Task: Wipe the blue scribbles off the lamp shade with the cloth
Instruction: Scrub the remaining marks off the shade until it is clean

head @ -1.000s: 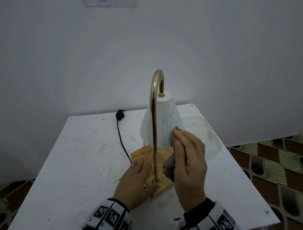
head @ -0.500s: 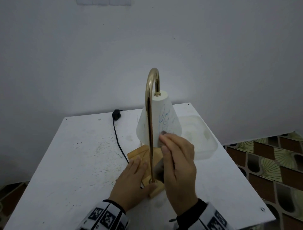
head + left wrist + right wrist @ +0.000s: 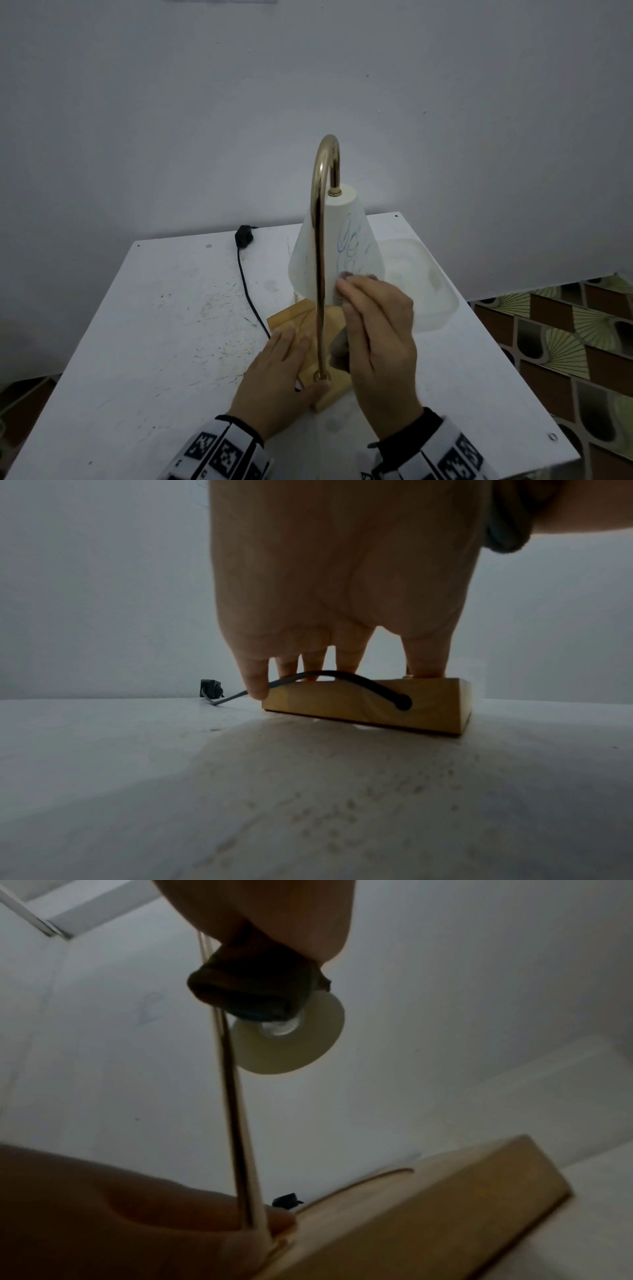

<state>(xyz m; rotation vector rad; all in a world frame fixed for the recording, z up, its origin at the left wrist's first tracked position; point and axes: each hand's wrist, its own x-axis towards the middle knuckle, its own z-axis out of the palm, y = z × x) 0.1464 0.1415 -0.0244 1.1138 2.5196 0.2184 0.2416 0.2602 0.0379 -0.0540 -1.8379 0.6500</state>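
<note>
White table (image 3: 154,342): right hand (image 3: 380,346), pinching the cloth (image 3: 253,988), had slid left along the lamp shade (image 3: 337,253); blue scribbles (image 3: 352,250) remained, left hand (image 3: 277,383) flat.

The lamp shade (image 3: 342,246) is creamy white with blue scribbles (image 3: 351,245) looping across it. The curved lamp arm (image 3: 320,240) is shiny brass, the base (image 3: 369,704) pale yellow wood, the cord (image 3: 248,294) black. The cloth (image 3: 253,991) is dark grey. The worktop (image 3: 164,325) is white and speckled with dark marks. The sleeves (image 3: 222,448) carry black-and-white square codes.
</note>
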